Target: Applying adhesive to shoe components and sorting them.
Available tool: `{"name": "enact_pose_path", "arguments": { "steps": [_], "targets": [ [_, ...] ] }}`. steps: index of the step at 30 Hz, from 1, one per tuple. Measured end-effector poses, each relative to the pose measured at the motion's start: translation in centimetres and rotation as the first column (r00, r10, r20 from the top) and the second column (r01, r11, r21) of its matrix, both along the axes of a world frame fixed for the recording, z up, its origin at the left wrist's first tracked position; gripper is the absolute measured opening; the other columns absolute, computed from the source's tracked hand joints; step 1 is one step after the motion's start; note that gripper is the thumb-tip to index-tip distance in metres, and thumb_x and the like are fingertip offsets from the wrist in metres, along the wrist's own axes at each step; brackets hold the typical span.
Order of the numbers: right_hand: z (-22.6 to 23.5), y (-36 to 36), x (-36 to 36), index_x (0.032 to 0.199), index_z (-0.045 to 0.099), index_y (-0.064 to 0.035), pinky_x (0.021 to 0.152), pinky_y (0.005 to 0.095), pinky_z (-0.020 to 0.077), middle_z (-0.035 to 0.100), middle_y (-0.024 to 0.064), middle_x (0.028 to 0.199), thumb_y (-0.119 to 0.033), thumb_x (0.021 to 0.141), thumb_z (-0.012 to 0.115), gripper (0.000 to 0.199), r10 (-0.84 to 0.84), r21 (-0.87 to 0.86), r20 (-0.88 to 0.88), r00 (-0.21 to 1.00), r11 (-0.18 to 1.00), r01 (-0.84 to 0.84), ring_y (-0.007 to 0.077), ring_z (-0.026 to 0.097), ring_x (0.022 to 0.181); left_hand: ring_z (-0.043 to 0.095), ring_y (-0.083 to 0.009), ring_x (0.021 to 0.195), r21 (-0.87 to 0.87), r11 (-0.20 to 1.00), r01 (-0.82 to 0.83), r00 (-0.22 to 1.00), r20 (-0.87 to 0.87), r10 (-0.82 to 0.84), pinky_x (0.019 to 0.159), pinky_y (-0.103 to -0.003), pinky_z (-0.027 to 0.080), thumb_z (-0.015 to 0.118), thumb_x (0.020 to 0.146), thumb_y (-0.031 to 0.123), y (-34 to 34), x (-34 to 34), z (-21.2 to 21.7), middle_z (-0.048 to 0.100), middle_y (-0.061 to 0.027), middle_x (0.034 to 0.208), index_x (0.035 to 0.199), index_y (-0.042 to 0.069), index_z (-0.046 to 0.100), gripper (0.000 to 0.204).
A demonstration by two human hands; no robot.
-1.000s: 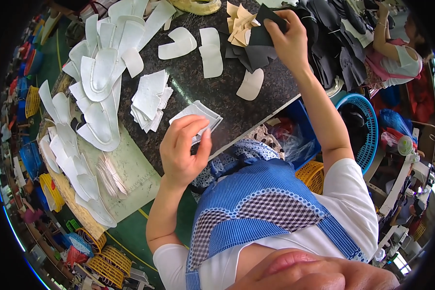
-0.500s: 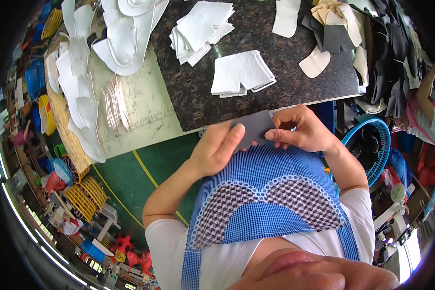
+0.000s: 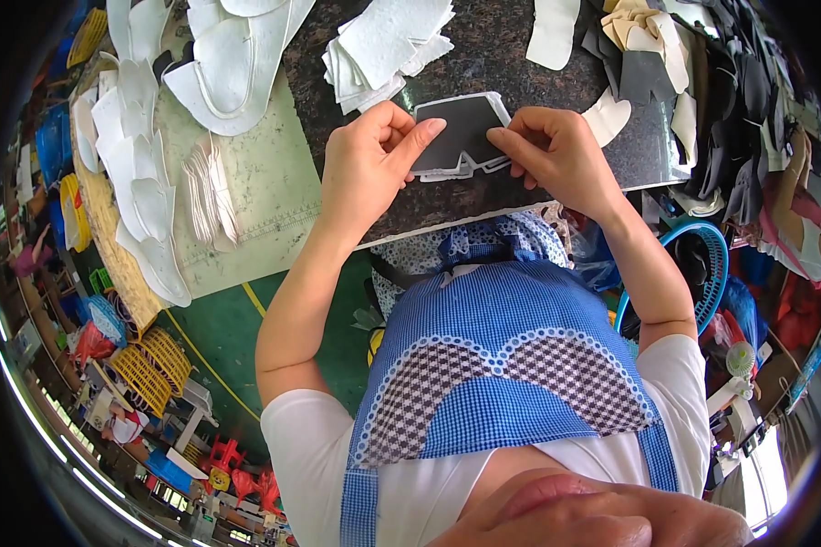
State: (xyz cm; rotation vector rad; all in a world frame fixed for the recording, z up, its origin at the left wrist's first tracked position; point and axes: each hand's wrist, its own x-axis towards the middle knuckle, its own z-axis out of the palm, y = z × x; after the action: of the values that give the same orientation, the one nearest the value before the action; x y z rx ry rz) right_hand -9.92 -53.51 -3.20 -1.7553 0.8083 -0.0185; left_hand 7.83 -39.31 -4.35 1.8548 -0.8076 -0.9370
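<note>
A dark grey, flat cut piece (image 3: 462, 135) with a notch in its near edge lies over a small stack of white cut pieces (image 3: 445, 172) of similar outline. White rims show around it. My left hand (image 3: 374, 155) pinches its left edge between thumb and fingers. At the right edge, my right hand (image 3: 556, 157) grips it the same way, thumb on top. The fingertips under the piece are partly hidden. Just beyond, a looser pile of white pieces (image 3: 388, 46) rests on the dark speckled stone slab (image 3: 356, 187).
White curved shapes (image 3: 146, 182) and a thin bundle of pale pieces (image 3: 212, 196) lie on the light board (image 3: 265, 173) at left. Cream and dark offcuts (image 3: 643, 41) sit at far right. A blue plastic basket (image 3: 719, 273) stands beside my right arm.
Both hands have moved away from my body, up over the slab, carrying the dark grey piece from near my apron onto the white stack.
</note>
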Motion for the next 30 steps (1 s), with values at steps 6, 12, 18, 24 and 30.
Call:
{"name": "enact_pose_path", "arguments": {
  "steps": [6, 12, 18, 24, 30],
  "targets": [
    [0.0, 0.2, 0.3, 0.069, 0.055, -0.0031, 0.050, 0.0378, 0.0456, 0.056, 0.0121, 0.056, -0.025, 0.084, 0.074, 0.033, 0.090, -0.446, -0.035, 0.995, 0.890, -0.096, 0.0298, 0.057, 0.050, 0.055, -0.0219, 0.043, -0.030, 0.991, 0.131, 0.872, 0.479, -0.101, 0.043, -0.033, 0.040, 0.077, 0.086, 0.029, -0.4, 0.3, -0.6, 0.053, -0.0056, 0.052, 0.074, 0.005, 0.050, 0.038],
    [1.7, -6.2, -5.9, 0.079, 0.060, -0.0045, 0.050, 0.0222, 0.0373, 0.056, -0.0027, 0.064, -0.019, 0.088, 0.074, 0.022, -0.314, -0.262, 0.207, 0.927, 0.894, 0.362, 0.0042, 0.050, 0.059, 0.049, -0.0073, 0.051, -0.210, 0.975, -0.074, 0.879, 0.448, 0.163, 0.049, -0.021, 0.042, 0.078, 0.084, 0.006, 4.3, 0.6, -0.3, 0.054, 0.0007, 0.064, 0.091, 0.005, 0.061, 0.018],
    [1.3, -11.8, -11.6, 0.105, 0.069, -0.0023, 0.070, 0.0263, 0.0511, 0.067, 0.0061, 0.086, -0.026, 0.086, 0.076, 0.031, -0.376, -0.681, 0.280, 0.883, 0.571, 0.459, 0.0129, 0.064, 0.081, 0.053, -0.0117, 0.068, -0.306, 0.942, 0.134, 0.936, 0.351, -0.018, 0.057, -0.023, 0.043, 0.064, 0.093, 0.001, 3.0, -0.1, 1.7, 0.058, -0.0056, 0.088, 0.097, 0.000, 0.066, 0.005],
    [1.6, -12.9, -10.5, 0.117, 0.067, -0.0085, 0.090, 0.0354, 0.0495, 0.061, 0.0087, 0.124, -0.029, 0.086, 0.075, 0.039, -0.308, -0.862, 0.319, 0.896, 0.298, 0.409, 0.0249, 0.058, 0.112, 0.047, -0.0057, 0.047, -0.374, 0.890, 0.260, 0.961, 0.195, -0.198, 0.045, -0.021, 0.035, 0.052, 0.102, 0.009, -0.2, -2.7, 3.2, 0.052, 0.0001, 0.058, 0.109, 0.000, 0.061, 0.015],
    [4.0, -16.4, -9.5, 0.111, 0.063, -0.0002, 0.091, 0.0427, 0.0466, 0.061, 0.0186, 0.107, -0.025, 0.079, 0.077, 0.043, -0.462, -0.672, 0.087, 0.883, 0.627, 0.394, 0.0354, 0.055, 0.108, 0.045, -0.0044, 0.042, -0.374, 0.914, 0.159, 0.987, 0.026, -0.161, 0.042, -0.017, 0.035, 0.053, 0.102, 0.013, 0.3, -4.1, 3.2, 0.049, 0.0006, 0.052, 0.102, -0.001, 0.056, 0.015]
  ]
}}
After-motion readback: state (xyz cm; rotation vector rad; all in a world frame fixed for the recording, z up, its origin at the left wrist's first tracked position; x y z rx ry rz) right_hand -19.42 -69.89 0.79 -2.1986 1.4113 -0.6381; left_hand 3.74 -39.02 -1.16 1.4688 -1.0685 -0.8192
